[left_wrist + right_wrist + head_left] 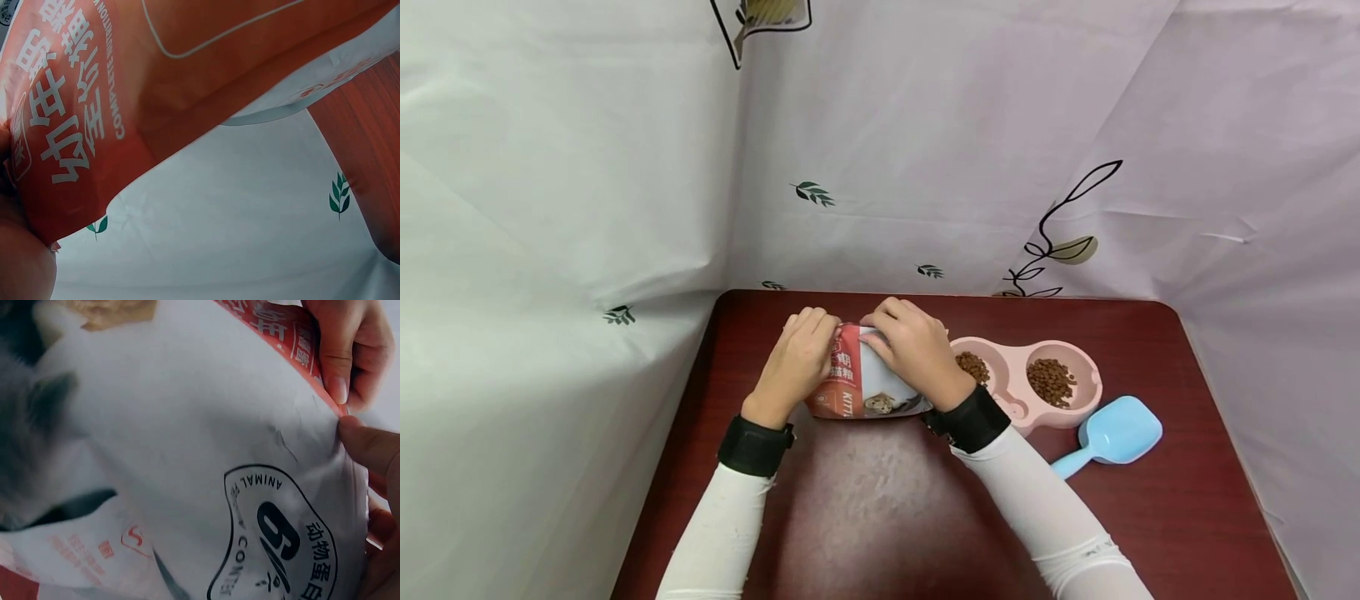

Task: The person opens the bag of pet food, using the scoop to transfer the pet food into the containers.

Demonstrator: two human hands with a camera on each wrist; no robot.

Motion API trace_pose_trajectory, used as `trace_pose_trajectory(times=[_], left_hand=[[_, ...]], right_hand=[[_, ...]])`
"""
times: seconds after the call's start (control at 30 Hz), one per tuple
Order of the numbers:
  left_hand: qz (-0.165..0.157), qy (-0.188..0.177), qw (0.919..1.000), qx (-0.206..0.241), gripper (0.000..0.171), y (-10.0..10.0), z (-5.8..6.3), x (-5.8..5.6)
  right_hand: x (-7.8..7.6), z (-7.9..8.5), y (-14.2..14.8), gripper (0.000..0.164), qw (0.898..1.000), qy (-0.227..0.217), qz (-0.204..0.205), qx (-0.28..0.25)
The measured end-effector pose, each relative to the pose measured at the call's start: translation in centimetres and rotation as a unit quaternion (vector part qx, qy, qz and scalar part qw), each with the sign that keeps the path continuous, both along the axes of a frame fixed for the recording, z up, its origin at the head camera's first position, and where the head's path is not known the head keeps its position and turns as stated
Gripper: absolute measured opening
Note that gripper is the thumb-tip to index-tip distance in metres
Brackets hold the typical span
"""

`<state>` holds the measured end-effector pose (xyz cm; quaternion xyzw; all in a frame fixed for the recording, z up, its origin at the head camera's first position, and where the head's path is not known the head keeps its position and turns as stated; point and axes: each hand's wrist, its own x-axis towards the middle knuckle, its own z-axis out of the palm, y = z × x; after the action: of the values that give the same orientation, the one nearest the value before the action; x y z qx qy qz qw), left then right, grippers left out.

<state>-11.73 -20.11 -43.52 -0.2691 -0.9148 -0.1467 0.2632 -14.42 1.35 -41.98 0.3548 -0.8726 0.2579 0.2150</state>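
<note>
A red, orange and white cat food bag (850, 379) stands on or just above the table between both hands. At its top left edge the left hand (797, 354) pinches the bag between thumb and fingers. My right hand (917, 346) grips the same top edge a little to the right. In the right wrist view, the left thumb (337, 387) and right thumb (359, 434) nearly meet on the bag's rim. Whether the bag's top is sealed cannot be made out.
To the right lies a pink double bowl (1018, 367) with brown kibble (1051, 382) in both hollows. A light blue scoop (1120, 429) lies beside it, its handle partly behind the right sleeve. White patterned cloth (925, 167) hangs behind the dark red table (1187, 500).
</note>
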Motion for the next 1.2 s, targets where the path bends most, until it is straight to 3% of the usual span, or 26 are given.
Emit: trace_pose_trajectory(times=[0.3,0.83,1.2], left_hand=[[0.001,0.008,1.0,-0.001,0.011,0.0,-0.1,0.1],[0.001,0.019,0.9998,0.008,0.015,0.2,0.0,0.2],[-0.032,-0.002,0.9983,0.049,0.009,-0.3,0.7,0.4]], right_hand=[[-0.1,-0.1,-0.5,0.012,0.999,0.005,0.007,-0.043],[-0.3,-0.1,-0.8,0.01,1.0,0.013,0.012,-0.011],[-0.3,-0.1,-1.3,0.014,0.999,0.029,0.028,-0.024]])
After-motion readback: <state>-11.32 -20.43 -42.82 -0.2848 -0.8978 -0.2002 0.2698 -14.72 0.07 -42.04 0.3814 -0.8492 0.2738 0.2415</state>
